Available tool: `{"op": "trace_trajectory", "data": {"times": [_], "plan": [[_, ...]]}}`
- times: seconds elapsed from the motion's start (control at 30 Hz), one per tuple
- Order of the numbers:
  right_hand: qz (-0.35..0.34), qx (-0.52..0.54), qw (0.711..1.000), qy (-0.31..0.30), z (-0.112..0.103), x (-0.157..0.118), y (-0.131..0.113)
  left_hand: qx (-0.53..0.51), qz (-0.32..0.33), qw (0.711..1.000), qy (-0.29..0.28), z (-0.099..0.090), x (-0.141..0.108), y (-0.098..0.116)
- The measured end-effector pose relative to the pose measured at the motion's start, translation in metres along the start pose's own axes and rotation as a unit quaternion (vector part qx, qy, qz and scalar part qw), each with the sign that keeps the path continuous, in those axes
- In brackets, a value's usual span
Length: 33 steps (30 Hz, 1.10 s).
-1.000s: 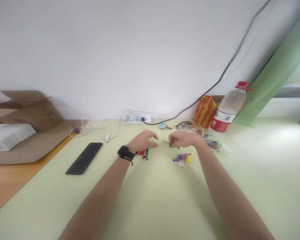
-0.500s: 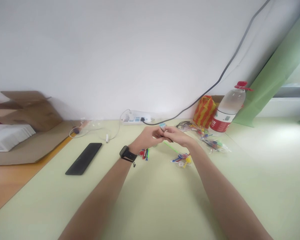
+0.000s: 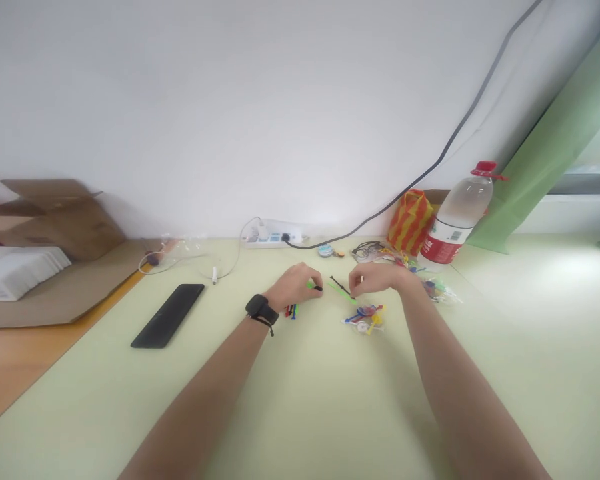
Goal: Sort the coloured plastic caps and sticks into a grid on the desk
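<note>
Over the table point(image 3: 305, 400), left grip point(image 3: 294, 285) pinches a black piece point(image 3: 319, 288); right grip point(image 3: 375, 277), can't tell.

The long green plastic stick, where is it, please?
In the head view, the long green stick lies just right of centre on the pale green tabletop, beside a thin black stick, near the right hand.

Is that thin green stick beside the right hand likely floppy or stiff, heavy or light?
The green stick is probably light, being so thin. It seems fairly stiff, since it looks straight. Pushed sideways, it might nudge the black stick close beside it.
</note>
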State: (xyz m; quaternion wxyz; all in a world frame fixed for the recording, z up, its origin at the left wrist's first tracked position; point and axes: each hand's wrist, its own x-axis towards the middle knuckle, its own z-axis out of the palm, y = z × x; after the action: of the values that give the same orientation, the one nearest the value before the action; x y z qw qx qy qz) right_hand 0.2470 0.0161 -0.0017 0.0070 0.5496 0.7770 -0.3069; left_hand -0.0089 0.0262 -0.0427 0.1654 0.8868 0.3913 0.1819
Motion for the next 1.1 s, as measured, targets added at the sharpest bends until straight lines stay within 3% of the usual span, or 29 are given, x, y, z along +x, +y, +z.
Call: {"op": "trace_trajectory", "data": {"times": [0.13,0.27,0.37,0.47,0.67,0.8,0.93,1.1], "plan": [[-0.019,-0.035,0.993,-0.11,-0.008,-0.009,-0.002,0.005,0.003,1.0,0.001,0.002,0.0,-0.003],[-0.017,-0.048,0.99,-0.132,-0.007,-0.007,-0.006,0.009,-0.005,1.0,0.006,0.003,-0.001,-0.005],[-0.034,-0.022,0.993,-0.11,-0.008,-0.009,-0.006,0.002,-0.011,1.0,0.016,-0.003,-0.002,-0.005],[-0.062,0.079,0.994,-0.054,-0.009,-0.013,-0.007,-0.036,-0.003,0.998,0.047,-0.016,-0.001,-0.005],[-0.11,0.321,0.937,0.081,0.002,-0.004,-0.025,-0.106,0.015,0.983,0.148,-0.042,0.0,0.014],[-0.153,0.409,0.891,0.123,0.015,0.011,-0.041,-0.134,0.04,0.985,0.105,-0.05,-0.004,0.031],[-0.176,0.471,0.85,0.156,0.023,0.023,-0.047,-0.129,0.05,0.983,0.12,-0.051,-0.005,0.036],[-0.164,0.482,0.851,0.127,0.023,0.023,-0.044,-0.152,0.047,0.982,0.106,-0.053,-0.005,0.033]]}}
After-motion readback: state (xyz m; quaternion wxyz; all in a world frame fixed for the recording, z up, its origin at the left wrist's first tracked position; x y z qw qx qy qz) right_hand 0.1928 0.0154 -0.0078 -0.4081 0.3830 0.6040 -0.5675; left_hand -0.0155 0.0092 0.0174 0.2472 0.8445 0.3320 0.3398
